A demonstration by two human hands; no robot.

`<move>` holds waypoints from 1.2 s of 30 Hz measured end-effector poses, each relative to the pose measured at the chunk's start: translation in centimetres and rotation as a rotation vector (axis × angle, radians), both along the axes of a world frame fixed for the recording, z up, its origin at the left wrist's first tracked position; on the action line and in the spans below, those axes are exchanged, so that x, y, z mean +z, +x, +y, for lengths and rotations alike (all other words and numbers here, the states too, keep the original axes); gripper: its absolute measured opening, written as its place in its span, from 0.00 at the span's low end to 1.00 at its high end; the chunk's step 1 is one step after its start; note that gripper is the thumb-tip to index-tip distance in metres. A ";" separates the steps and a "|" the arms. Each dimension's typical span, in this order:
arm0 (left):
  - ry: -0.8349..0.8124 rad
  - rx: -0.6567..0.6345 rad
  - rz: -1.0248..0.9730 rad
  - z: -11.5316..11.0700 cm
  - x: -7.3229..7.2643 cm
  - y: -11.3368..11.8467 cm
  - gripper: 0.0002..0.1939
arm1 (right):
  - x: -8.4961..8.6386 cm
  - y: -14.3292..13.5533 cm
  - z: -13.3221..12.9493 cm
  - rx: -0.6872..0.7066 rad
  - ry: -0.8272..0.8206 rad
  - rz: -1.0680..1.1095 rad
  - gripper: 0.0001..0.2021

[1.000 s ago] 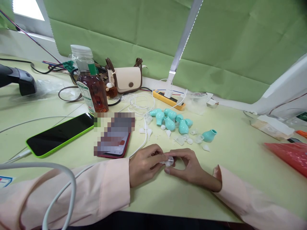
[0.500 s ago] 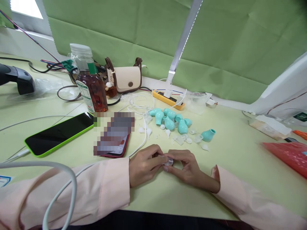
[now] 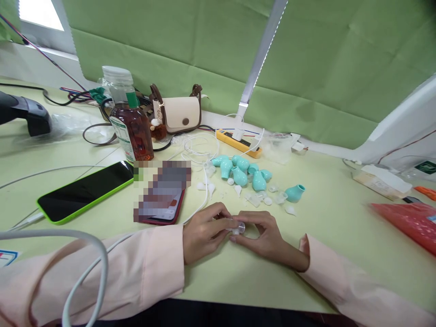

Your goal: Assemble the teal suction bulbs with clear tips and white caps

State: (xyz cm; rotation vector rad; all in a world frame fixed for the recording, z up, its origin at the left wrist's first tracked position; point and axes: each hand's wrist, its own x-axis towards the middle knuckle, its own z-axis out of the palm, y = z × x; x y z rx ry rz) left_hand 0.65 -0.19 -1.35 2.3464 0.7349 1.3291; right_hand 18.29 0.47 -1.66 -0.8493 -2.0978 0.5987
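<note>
A small clear plastic piece (image 3: pixel 240 227) is held between both hands near the table's front edge. My left hand (image 3: pixel 207 232) pinches its left side, thumb and fingers closed on it. My right hand (image 3: pixel 269 236) grips it from the right between thumb and index finger. Just beyond lie several shiny turquoise bulbs (image 3: pixel 240 175), bunched together, and a single turquoise bulb (image 3: pixel 294 193) apart on the right. Among them are small white cone-shaped pieces (image 3: pixel 238 190) and clear plastic parts (image 3: pixel 252 199). Fingers hide part of the held piece.
To the left are a green-cased phone (image 3: pixel 85 191), a red-cased phone (image 3: pixel 163 193) and a bottle of brown liquid (image 3: pixel 132 131). A cream bag (image 3: pixel 182 113) and yellow power strip (image 3: pixel 239 143) stand behind. White cable (image 3: pixel 103 272) loops over my left sleeve. Red packaging (image 3: pixel 405 222) lies right.
The fingers of my right hand have shifted slightly around the clear piece, and more of its round end shows. Both hands still hold it.
</note>
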 end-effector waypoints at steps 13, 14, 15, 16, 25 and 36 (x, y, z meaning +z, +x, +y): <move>0.007 -0.015 0.033 -0.2 0.3 0.0 0.10 | 0.8 -0.1 -0.4 0.061 -0.033 0.019 0.05; 0.004 -0.020 0.044 -0.3 0.3 -0.1 0.10 | 0.7 -0.1 -0.3 0.059 -0.020 0.045 0.07; 0.000 -0.025 0.053 -0.3 0.3 -0.1 0.10 | 0.7 -0.1 -0.3 0.064 -0.027 0.059 0.08; -0.006 -0.029 0.056 -0.3 0.4 -0.1 0.10 | 0.7 -0.1 -0.3 0.079 -0.068 0.053 0.07; -0.059 -0.081 -0.018 0.2 0.3 0.0 0.11 | 2.6 -0.1 -0.6 0.204 -0.522 0.100 0.06; -0.190 -0.008 -0.053 -0.5 1.3 0.1 0.08 | 1.5 0.2 0.2 0.329 -0.716 0.259 0.10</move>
